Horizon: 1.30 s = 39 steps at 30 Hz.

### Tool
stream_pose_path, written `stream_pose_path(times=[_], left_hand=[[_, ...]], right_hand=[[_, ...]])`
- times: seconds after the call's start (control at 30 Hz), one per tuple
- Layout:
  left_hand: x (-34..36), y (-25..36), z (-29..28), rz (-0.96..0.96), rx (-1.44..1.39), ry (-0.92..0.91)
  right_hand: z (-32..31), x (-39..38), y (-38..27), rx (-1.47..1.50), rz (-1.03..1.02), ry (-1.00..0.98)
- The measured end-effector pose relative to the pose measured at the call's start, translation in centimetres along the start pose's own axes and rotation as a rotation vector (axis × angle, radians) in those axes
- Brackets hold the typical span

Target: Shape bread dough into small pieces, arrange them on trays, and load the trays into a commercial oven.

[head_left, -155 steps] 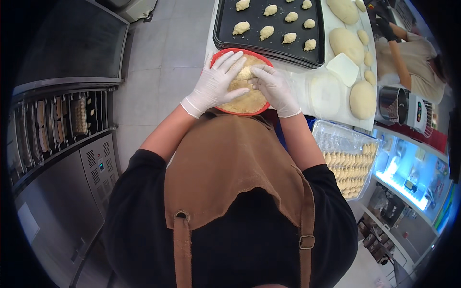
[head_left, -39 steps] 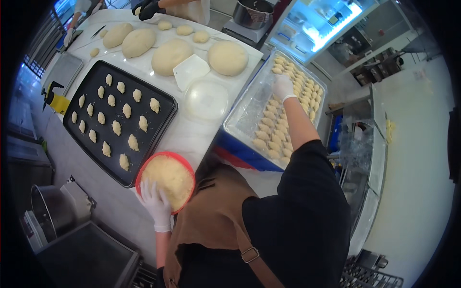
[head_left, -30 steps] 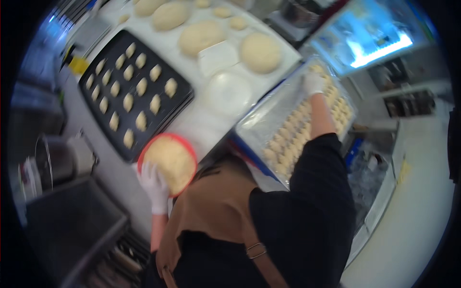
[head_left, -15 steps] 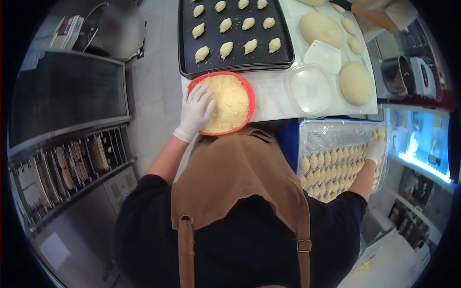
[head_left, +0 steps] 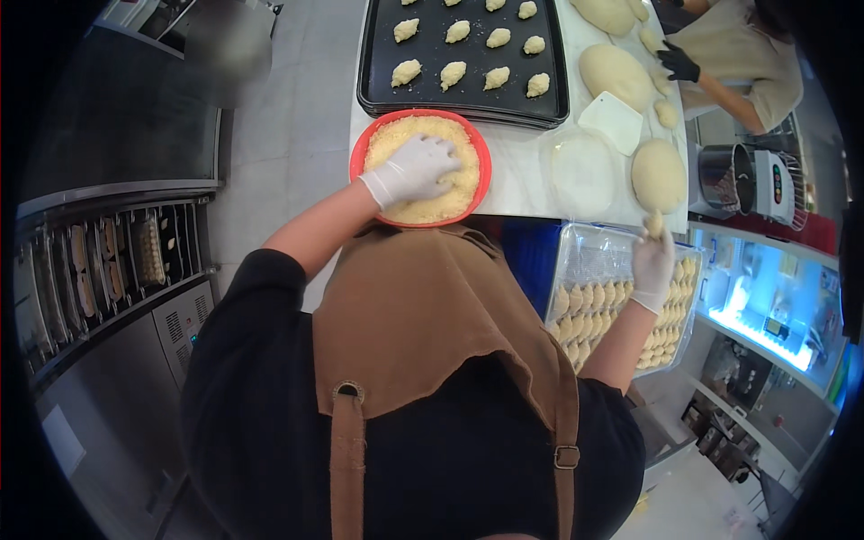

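Observation:
My left hand [head_left: 414,166], in a white glove, rests in the red bowl [head_left: 481,171] of pale yellow crumbs [head_left: 427,202], its fingers bent and apart. My right hand [head_left: 655,256], gloved the same way, grips a small shaped dough piece [head_left: 654,222] above the upper part of the clear-lined tray [head_left: 567,252], which is filled with rows of similar pieces [head_left: 589,326]. Beyond the bowl lies a stack of black baking sheets [head_left: 463,106] bearing rough, coated pieces [head_left: 453,74]. A clear tub [head_left: 582,171] is right of the bowl.
The white worktop [head_left: 513,171] holds dough rounds [head_left: 657,175] and a white scraper [head_left: 612,121]. At top right a co-worker's black-gloved hand [head_left: 679,61] is by small dough pieces. A mixer [head_left: 765,184] stands at right, a tray rack [head_left: 117,270] at left.
My right hand has come up and left from among the tray's rows, lifting a piece. My left hand has moved further over the crumbs. The co-worker's hand has shifted.

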<state>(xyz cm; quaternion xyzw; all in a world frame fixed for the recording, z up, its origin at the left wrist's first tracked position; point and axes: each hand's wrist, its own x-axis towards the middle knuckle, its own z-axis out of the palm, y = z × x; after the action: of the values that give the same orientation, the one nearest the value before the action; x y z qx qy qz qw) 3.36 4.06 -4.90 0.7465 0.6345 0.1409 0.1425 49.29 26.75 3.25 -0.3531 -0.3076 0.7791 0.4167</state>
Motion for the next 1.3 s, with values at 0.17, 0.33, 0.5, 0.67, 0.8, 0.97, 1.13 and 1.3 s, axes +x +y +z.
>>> stream_pose_path(times=[0.17,0.33,0.5,0.67,0.8,0.97,1.13,1.3], left_hand=[[-0.5,-0.4,-0.8,0.07,0.12,0.216],[1.8,1.2,-0.6,-0.031,0.095,0.181],[-0.2,1.0,-1.0,-0.138,0.001,0.071],[-2.5,2.9,3.0,-0.376,0.089,0.353],[-0.7,4.0,4.9,-0.642,0.109,0.52],[1.0,2.3,4.6,-0.539,-0.204,0.589],[-0.8,2.1,3.6,-0.314,-0.213,0.37],[-2.2,2.8,1.3,-0.189,0.002,0.512]], right_hand=[[9.5,-0.2,6.2,0.133,0.178,-0.216],[14.1,2.3,10.9,0.038,0.362,-0.322],[16.0,3.6,13.6,-0.041,0.433,-0.409],[17.6,4.1,14.9,-0.047,0.46,-0.449],[18.3,4.2,15.5,-0.011,0.475,-0.436],[19.0,4.1,16.0,-0.025,0.463,-0.424],[20.2,3.8,15.9,-0.151,0.401,-0.411],[22.3,4.1,16.6,-0.448,0.284,-0.4]])
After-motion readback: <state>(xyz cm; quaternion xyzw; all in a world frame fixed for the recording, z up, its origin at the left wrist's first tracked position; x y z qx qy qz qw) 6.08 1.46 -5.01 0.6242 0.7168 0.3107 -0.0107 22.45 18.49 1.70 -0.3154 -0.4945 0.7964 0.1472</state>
